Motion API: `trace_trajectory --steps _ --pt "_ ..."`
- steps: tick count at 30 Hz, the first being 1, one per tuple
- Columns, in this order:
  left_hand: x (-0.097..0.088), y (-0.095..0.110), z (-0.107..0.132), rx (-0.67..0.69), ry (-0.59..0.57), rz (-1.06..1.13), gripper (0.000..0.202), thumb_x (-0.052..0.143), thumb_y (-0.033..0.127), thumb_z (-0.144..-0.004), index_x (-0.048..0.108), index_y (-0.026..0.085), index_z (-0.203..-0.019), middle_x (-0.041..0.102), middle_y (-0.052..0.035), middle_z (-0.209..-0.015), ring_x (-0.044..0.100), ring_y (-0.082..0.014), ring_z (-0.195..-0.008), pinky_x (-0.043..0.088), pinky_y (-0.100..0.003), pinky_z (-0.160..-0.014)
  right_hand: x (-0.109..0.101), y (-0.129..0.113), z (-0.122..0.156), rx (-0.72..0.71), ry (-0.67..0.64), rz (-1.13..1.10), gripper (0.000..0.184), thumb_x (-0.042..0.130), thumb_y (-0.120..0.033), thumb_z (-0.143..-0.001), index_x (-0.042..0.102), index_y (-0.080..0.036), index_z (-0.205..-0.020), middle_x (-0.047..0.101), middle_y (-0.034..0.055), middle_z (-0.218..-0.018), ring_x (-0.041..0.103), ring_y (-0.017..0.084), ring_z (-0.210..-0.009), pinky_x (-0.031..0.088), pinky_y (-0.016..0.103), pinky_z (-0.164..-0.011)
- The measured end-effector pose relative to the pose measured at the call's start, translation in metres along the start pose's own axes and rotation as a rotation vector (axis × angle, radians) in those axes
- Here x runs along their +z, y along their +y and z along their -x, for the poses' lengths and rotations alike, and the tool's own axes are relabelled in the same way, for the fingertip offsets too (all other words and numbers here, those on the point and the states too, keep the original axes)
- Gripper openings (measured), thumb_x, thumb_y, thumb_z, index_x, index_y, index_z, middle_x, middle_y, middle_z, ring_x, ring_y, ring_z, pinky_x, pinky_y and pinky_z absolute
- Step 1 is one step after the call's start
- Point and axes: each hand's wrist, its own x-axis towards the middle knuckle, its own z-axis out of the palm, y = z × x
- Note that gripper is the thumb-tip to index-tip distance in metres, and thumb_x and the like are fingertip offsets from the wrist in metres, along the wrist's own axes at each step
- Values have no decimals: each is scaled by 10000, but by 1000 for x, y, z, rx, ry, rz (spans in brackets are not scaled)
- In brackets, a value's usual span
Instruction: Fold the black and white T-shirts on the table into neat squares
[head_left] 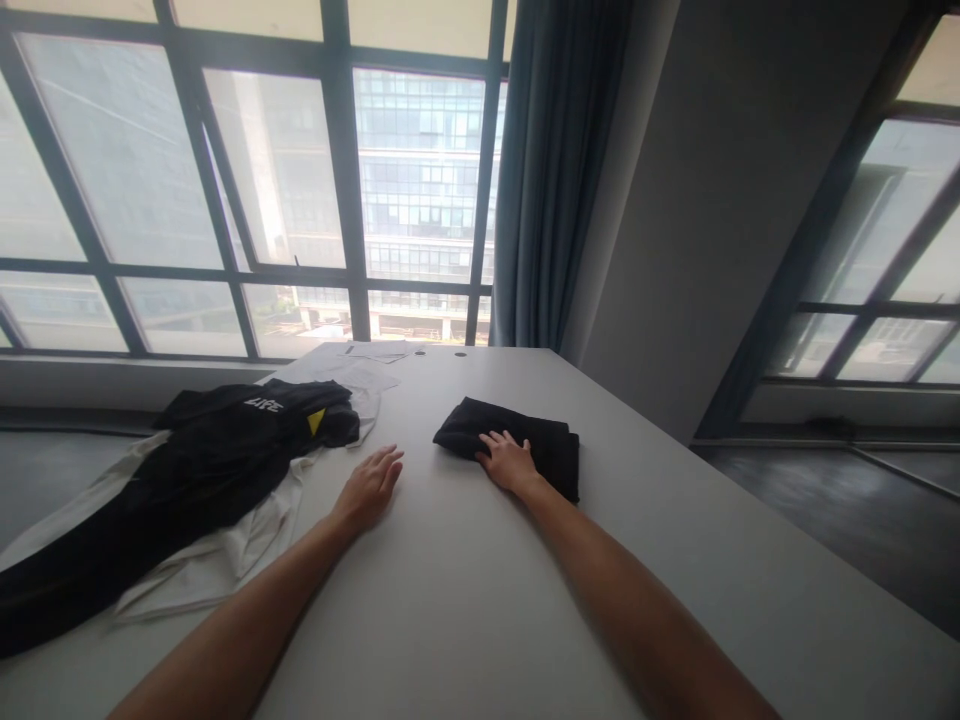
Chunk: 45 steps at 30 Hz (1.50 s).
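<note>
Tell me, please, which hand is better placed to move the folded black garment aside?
Probably the right hand: it rests flat on the folded black garment, while the left hand lies on bare table beside it.

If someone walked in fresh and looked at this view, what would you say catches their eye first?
Probably the two bare arms stretched over the pale table: the right hand lies flat on a folded black garment near the middle, while the left hand rests open on the bare tabletop beside it. Next comes the loose heap of black and white clothes at the table's left edge, under the big grid window.
</note>
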Motion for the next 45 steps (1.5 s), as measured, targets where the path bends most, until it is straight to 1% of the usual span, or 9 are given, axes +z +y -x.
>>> trace_trajectory --steps 11,18,23,27,31,34,37,42,45 --pt "0 8 1 7 -112 -67 566 238 475 -1031 671 185 -1251 579 -109 -1425 484 -264 -1366 392 -485 -1143 -3 141 -60 423 103 118 520 310 -460 -1027 445 -248 -1482 474 150 -1482 367 358 -1376 292 640 -1058" --pt "1 7 1 -17 -139 -51 522 254 465 -1028 714 277 -1190 633 -56 -1366 536 -247 -1321 411 -496 -1126 -6 198 -109 564 123 79 505 323 -461 -1022 511 -217 -1423 535 194 -1391 420 376 -1326 289 651 -1032" --pt "3 4 1 -21 -137 -42 498 278 462 -1024 710 291 -1202 635 -53 -1365 541 -245 -1316 422 -493 -1114 -6 203 -131 630 129 43 523 310 -455 -1021 524 -173 -1407 502 212 -1425 392 398 -1353 258 672 -1051" --pt "2 6 1 -19 -150 -53 497 274 453 -1024 706 284 -1201 631 -53 -1370 535 -240 -1322 406 -487 -1127 -11 199 -125 417 90 35 615 314 -494 -1014 380 -147 -1517 381 191 -1545 290 335 -1441 214 611 -1126" --pt "2 8 1 -17 -147 -60 467 310 452 -1012 715 271 -1157 634 -63 -1367 539 -248 -1318 396 -485 -1132 -22 201 -101 345 118 99 645 298 -533 -1005 358 -175 -1537 327 148 -1589 224 304 -1475 144 577 -1166" --pt "2 8 1 -19 -152 -71 454 320 438 -1008 710 258 -1155 629 -74 -1371 528 -256 -1329 391 -491 -1130 -25 206 -75 502 145 122 644 276 -523 -1004 374 -166 -1530 356 177 -1564 265 356 -1447 156 635 -1134" --pt "2 9 1 -26 -169 -82 454 308 422 -1012 699 251 -1168 618 -80 -1385 516 -256 -1340 378 -493 -1135 -18 211 -48 623 64 49 679 305 -543 -990 323 -168 -1556 303 187 -1588 253 408 -1443 216 670 -1095" --pt "-3 15 1 -31 -179 -85 441 315 407 -1012 686 243 -1185 609 -76 -1396 511 -240 -1343 362 -461 -1147 -3 211 -15 438 148 48 654 338 -465 -992 323 -125 -1550 287 175 -1598 235 305 -1474 293 471 -1142" --pt "-4 15 1 -42 -189 -93 437 322 406 -1008 682 244 -1195 605 -78 -1400 506 -240 -1348 361 -456 -1148 2 197 -5 401 116 94 596 363 -444 -984 405 -173 -1514 292 150 -1602 233 324 -1472 274 527 -1142"
